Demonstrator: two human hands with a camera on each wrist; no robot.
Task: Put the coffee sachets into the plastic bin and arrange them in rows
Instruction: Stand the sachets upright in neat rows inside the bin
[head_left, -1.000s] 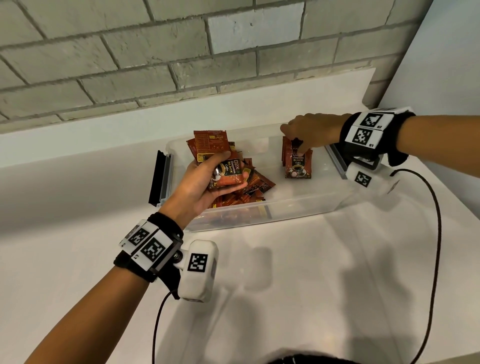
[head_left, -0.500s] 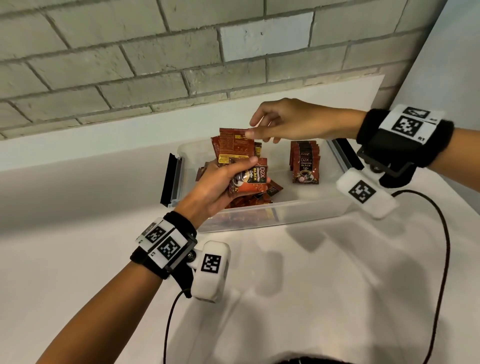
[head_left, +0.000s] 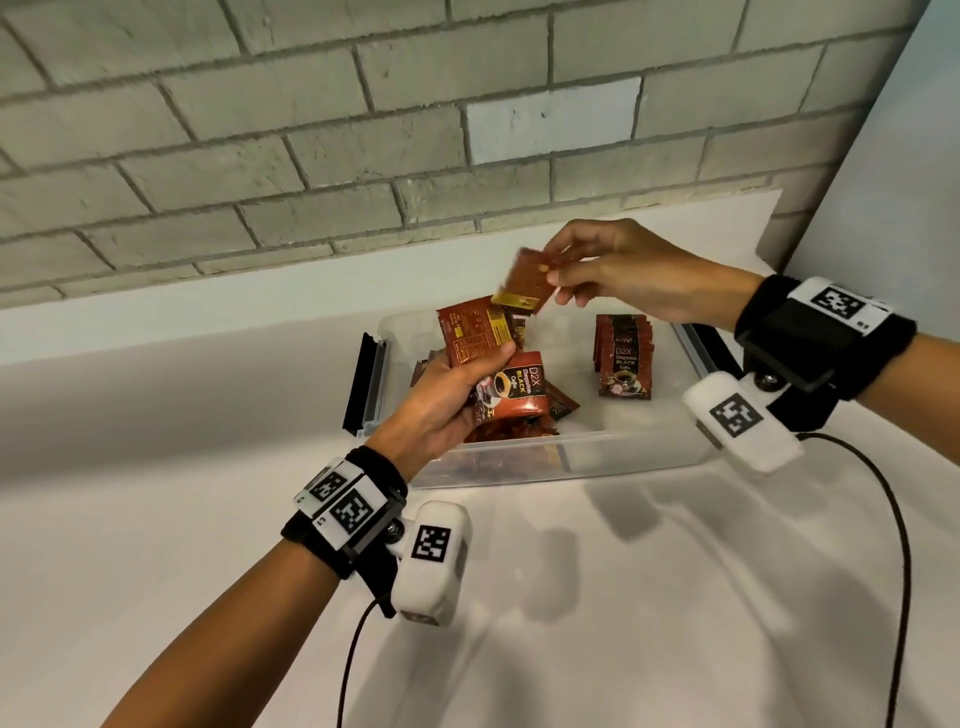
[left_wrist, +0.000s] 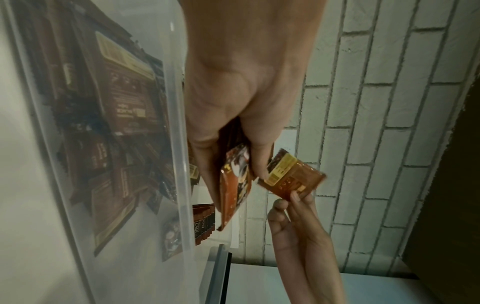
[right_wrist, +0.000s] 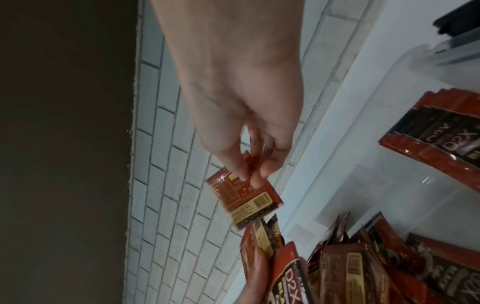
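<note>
Right fingers (head_left: 563, 275): pinched one coffee sachet (head_left: 527, 283) by its corner, above the plastic bin (head_left: 623, 452).
Left fingers (head_left: 501, 351): curled round a fanned bunch of sachets (head_left: 498, 364), over the bin's left half.
Row: upright sachets (head_left: 623, 358) stood near the bin's right wall.
Loose heap (head_left: 519, 426): lay at the bin's left end.
Bin: sat near the bench's (head_left: 623, 597) back edge, by the brick wall (head_left: 311, 130).

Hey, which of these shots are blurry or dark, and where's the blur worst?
Head view: sharp, except the sachet pinched by the right hand is motion-smeared. Left wrist view: dim, the plastic bin wall hazes the sachets behind it. Right wrist view: soft throughout, left side nearly black.
</note>
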